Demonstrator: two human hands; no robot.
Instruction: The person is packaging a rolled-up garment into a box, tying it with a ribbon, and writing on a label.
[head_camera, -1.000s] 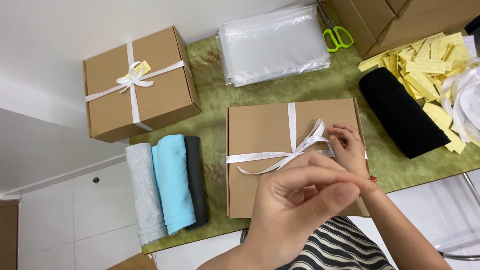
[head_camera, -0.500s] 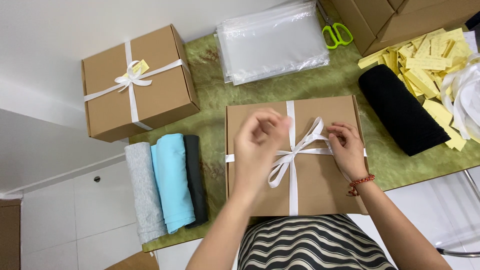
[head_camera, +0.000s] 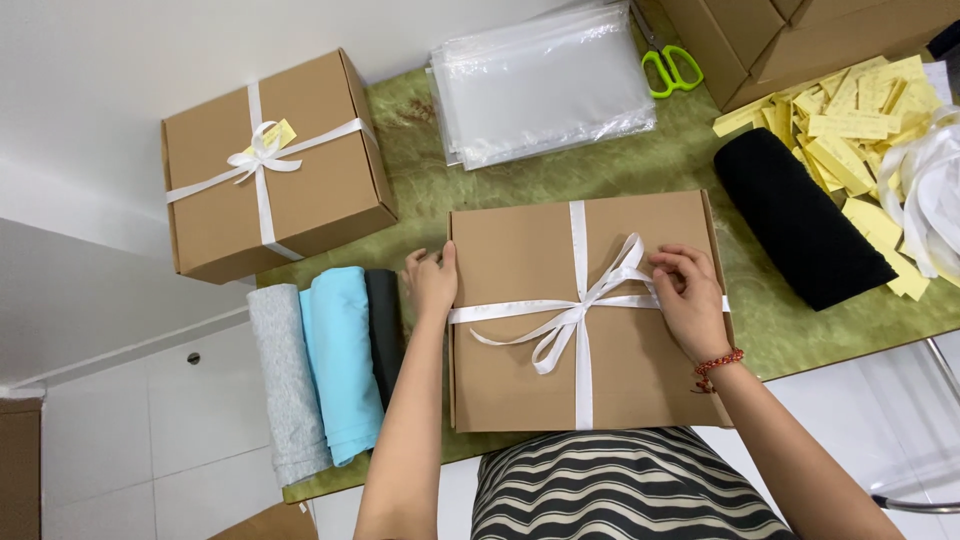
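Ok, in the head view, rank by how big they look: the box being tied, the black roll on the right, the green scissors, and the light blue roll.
1. Box
2. Black roll and blue roll: look alike, unranked
3. Scissors

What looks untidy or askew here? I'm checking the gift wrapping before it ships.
The white ribbon bow on the flat brown cardboard box looks loose and lopsided, loops drooping. The yellow paper tags lie in a scattered heap. Nothing looks damaged.
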